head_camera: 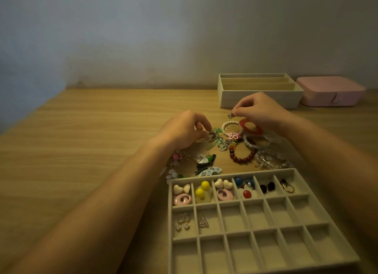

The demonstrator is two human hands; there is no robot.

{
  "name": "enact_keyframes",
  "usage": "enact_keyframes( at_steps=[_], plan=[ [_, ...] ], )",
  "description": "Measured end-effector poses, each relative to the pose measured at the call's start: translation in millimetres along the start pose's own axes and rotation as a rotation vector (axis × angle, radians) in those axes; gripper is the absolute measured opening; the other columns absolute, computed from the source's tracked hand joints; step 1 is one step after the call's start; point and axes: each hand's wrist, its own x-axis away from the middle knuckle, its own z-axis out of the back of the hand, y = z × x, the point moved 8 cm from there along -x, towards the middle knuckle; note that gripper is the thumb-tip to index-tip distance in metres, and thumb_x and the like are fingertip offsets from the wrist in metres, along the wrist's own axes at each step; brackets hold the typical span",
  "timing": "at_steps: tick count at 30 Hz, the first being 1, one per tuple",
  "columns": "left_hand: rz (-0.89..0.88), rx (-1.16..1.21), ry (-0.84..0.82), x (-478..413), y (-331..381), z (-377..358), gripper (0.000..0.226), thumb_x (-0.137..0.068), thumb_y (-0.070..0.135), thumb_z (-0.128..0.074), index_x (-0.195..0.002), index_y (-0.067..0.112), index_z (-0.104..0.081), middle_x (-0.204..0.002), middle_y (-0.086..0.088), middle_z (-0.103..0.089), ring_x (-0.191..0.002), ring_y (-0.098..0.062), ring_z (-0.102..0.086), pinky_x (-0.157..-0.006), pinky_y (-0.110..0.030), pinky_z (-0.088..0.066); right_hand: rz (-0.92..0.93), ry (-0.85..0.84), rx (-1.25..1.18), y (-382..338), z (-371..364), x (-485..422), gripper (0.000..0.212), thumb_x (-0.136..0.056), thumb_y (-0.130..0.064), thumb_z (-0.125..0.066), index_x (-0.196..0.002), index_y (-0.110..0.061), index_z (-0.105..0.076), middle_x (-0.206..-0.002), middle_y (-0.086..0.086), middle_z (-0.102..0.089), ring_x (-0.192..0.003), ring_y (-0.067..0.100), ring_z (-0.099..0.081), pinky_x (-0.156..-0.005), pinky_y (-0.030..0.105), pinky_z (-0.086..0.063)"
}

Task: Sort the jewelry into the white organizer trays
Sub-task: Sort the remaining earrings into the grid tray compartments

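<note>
Head view: right hand (259, 110) is held over the loose jewelry pile (241, 146), thumb & forefinger clamped on a small silver charm (230, 115). The charm is lifted off the tabletop (92, 140), just in front of the long-slot tray (259, 98).

Left hand (184, 130) is curled at the pile's left edge, fingertips pinched on the silver chain tangle (222, 143), which lies on the tabletop among green beads.

The charm is judged v. light, hard & slippery, so it is best kept pinched across its body w/ fingertips. The chain is limp and likely snagged on its neighbours. It should be taken at one end & drawn out slowly.

In the compartment tray (169, 216), nearest the person, earrings are held in the top row & two 2nd-row cells.
</note>
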Motion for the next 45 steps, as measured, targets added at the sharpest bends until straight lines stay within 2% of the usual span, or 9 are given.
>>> enact_keyframes(
  at_steps=[6,11,17,20,24,29,37,41,45],
  plan=[
    [0.02,-0.071,0.028,8,-9,12,0.011,-0.09,0.035,-0.07,-0.101,0.035,-0.071,-0.101,0.009,-0.065,-0.084,-0.008,-0.057,-0.076,-0.032,-0.051,0.063,-0.203,0.267,-3,-24,5,0.009,-0.092,-0.031,-0.072,-0.09,-0.023,-0.075,-0.093,-0.008,-0.068,-0.094,0.011,-0.062,-0.075,0.026,-0.049],
    [0.006,-0.027,0.048,39,-14,26,0.009,-0.087,0.037,-0.074,-0.094,0.033,-0.072,-0.093,0.01,-0.062,-0.083,-0.007,-0.055,-0.074,-0.033,-0.049,0.233,-0.042,0.519,-36,-32,21,0.015,-0.087,-0.044,-0.074,-0.099,-0.037,-0.068,-0.107,-0.011,-0.047,-0.106,0.008,-0.043,-0.083,0.026,-0.042],
    [0.046,0.161,-0.046,86,-8,18,0.014,-0.091,0.034,-0.07,-0.085,0.022,-0.069,-0.069,0.002,-0.069,-0.058,-0.011,-0.061,-0.058,-0.032,-0.051,0.285,-0.349,0.36,-59,-73,69,0.012,-0.091,-0.039,-0.072,-0.082,-0.034,-0.065,-0.08,-0.012,-0.064,-0.076,0.003,-0.06,-0.062,0.017,-0.045],
    [0.09,0.183,-0.117,103,-8,14,0.014,-0.092,0.031,-0.07,-0.084,0.02,-0.069,-0.066,0.0,-0.073,-0.06,-0.013,-0.067,-0.065,-0.033,-0.053,0.27,-0.382,0.359,-60,-76,88,0.013,-0.088,-0.036,-0.076,-0.081,-0.029,-0.069,-0.073,-0.01,-0.065,-0.068,0.003,-0.061,-0.056,0.017,-0.044],
    [0.136,0.152,-0.026,113,-19,32,0.014,-0.093,0.032,-0.069,-0.085,0.02,-0.068,-0.065,0.001,-0.073,-0.063,-0.011,-0.067,-0.066,-0.03,-0.052,0.241,-0.417,0.36,-59,-78,105,0.014,-0.089,-0.036,-0.076,-0.08,-0.027,-0.069,-0.072,-0.011,-0.063,-0.064,0.0,-0.057,-0.049,0.01,-0.041],
    [0.162,0.102,0.055,112,-40,41,0.006,-0.089,0.023,-0.071,-0.084,0.026,-0.068,-0.075,0.002,-0.07,-0.074,-0.02,-0.067,-0.077,-0.043,-0.056,0.219,-0.454,0.355,-53,-79,105,0.014,-0.088,-0.038,-0.076,-0.081,-0.028,-0.069,-0.076,-0.009,-0.064,-0.068,0.002,-0.059,-0.055,0.015,-0.045],
    [0.013,0.197,-0.139,103,-19,23,0.011,-0.084,0.019,-0.079,-0.09,0.026,-0.073,-0.071,0.009,-0.066,-0.058,-0.002,-0.056,-0.062,-0.026,-0.043,0.218,-0.368,0.253,-49,-66,71,0.008,-0.099,-0.029,-0.062,-0.097,-0.032,-0.069,-0.08,-0.008,-0.07,-0.072,0.004,-0.066,-0.069,0.024,-0.053],
    [0.003,0.203,-0.186,101,-6,9,0.013,-0.085,0.031,-0.078,-0.092,0.023,-0.07,-0.071,0.004,-0.069,-0.063,-0.007,-0.065,-0.06,-0.02,-0.044,0.231,-0.363,0.265,-47,-67,65,0.009,-0.097,-0.027,-0.065,-0.095,-0.035,-0.07,-0.091,-0.01,-0.069,-0.086,0.007,-0.064,-0.075,0.025,-0.054],
    [0.03,-0.039,-0.157,101,8,0,0.037,-0.074,0.067,-0.072,-0.082,0.031,-0.064,-0.075,0.012,-0.06,-0.069,-0.006,-0.058,-0.06,-0.03,-0.042,0.217,-0.343,0.231,-42,-68,65,0.012,-0.085,-0.033,-0.079,-0.084,-0.028,-0.068,-0.088,-0.005,-0.068,-0.082,0.01,-0.062,-0.066,0.021,-0.047]
  ],
)
